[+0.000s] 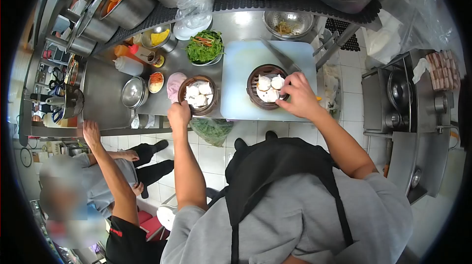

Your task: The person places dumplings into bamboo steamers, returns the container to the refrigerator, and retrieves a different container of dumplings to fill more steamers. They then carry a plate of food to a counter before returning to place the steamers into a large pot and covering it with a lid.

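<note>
Now left hand [179, 114] on left steamer [213, 99], right hand [299, 98] on right steamer [251, 90], upright.

Bright, even light falls from overhead across the kitchen. The steel counter [241, 20] shows white glare at the far middle, and the pale cutting board [236, 102] is nearly washed out. Shadows are soft, faint even under the right hand [301, 98]. The fisheye lens bends the edges strongly and leaves black corners. A patch at the near left is blurred.
</note>
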Action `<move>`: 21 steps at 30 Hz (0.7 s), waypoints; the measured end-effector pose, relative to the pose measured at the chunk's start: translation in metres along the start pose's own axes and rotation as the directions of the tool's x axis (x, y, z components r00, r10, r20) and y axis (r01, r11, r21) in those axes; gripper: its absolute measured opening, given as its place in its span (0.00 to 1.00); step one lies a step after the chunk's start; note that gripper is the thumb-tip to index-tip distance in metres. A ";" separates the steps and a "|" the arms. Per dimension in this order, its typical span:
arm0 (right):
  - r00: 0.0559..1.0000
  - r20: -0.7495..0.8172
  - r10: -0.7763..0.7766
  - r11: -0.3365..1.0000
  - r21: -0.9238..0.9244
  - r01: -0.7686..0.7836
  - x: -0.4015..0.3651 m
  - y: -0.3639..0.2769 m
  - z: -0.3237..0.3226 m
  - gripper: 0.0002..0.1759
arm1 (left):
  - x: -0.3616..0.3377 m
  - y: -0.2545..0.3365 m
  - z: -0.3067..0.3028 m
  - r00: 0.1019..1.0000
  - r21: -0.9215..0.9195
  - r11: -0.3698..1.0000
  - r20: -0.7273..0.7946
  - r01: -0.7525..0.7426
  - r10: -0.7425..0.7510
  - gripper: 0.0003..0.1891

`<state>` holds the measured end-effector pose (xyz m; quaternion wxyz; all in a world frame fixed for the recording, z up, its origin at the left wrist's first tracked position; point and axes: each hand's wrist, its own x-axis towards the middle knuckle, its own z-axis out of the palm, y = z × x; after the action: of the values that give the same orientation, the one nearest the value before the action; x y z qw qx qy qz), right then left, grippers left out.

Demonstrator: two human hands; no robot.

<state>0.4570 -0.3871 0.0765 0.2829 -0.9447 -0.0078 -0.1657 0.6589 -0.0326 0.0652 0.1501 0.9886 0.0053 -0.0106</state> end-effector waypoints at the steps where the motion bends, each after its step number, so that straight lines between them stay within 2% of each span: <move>1: 1.000 0.009 0.008 1.000 -0.018 -0.007 -0.002 -0.001 0.003 0.12 | -0.003 0.008 -0.013 1.000 -0.009 1.000 0.000 -0.013 0.013 0.24; 5: 0.999 -0.027 0.041 0.999 0.005 -0.040 -0.006 -0.003 0.013 0.12 | -0.006 0.037 -0.040 0.995 -0.128 0.989 0.060 -0.073 0.081 0.23; 6: 0.999 -0.024 0.047 0.999 0.015 -0.047 -0.007 -0.002 0.014 0.13 | -0.002 0.038 -0.033 0.990 -0.230 0.971 0.108 -0.067 0.094 0.23; 7: 0.998 -0.021 0.055 0.998 0.025 -0.055 -0.008 -0.001 0.015 0.13 | -0.020 0.069 -0.055 0.982 -0.332 0.943 0.163 -0.041 0.100 0.21; 8: 0.998 -0.019 0.063 0.997 0.034 -0.062 -0.009 0.000 0.015 0.13 | -0.022 0.078 -0.049 0.970 -0.390 0.919 0.195 -0.060 0.146 0.21; 11: 0.979 -0.176 0.107 0.987 0.137 -0.083 -0.016 0.005 0.011 0.15 | -0.024 0.101 -0.021 0.912 -0.507 0.850 0.266 -0.144 0.313 0.20; 12: 0.962 -0.174 0.209 0.955 0.249 -0.162 -0.017 0.009 0.009 0.16 | -0.022 0.107 -0.007 0.883 -0.471 0.841 0.230 -0.267 0.409 0.20; 13: 0.937 -0.161 0.310 0.903 0.357 -0.237 -0.018 0.015 0.006 0.18 | -0.040 0.137 -0.028 0.859 -0.499 0.853 0.358 -0.154 0.365 0.18; 14: 0.903 -0.135 0.407 0.833 0.460 -0.307 -0.019 0.019 0.004 0.19 | -0.043 0.149 -0.021 0.844 -0.494 0.853 0.376 -0.168 0.384 0.18; 17: 0.841 -0.112 0.529 0.652 0.688 -0.318 -0.019 0.027 0.013 0.22 | -0.049 0.174 -0.010 0.802 -0.469 0.859 0.420 -0.208 0.423 0.19; 18: 0.845 -0.063 0.532 0.654 0.665 -0.362 -0.017 0.021 0.008 0.25 | -0.049 0.178 -0.004 0.808 -0.435 0.875 0.425 -0.214 0.408 0.20; 21: 0.841 -0.058 0.538 0.649 0.666 -0.368 -0.014 0.021 0.019 0.26 | -0.040 0.176 0.017 0.795 -0.395 0.857 0.373 -0.330 0.478 0.21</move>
<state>0.4520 -0.3936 0.0463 0.6136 -0.7356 0.2111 -0.1944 0.6207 -0.2056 0.1020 0.2988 0.8989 -0.2423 -0.2097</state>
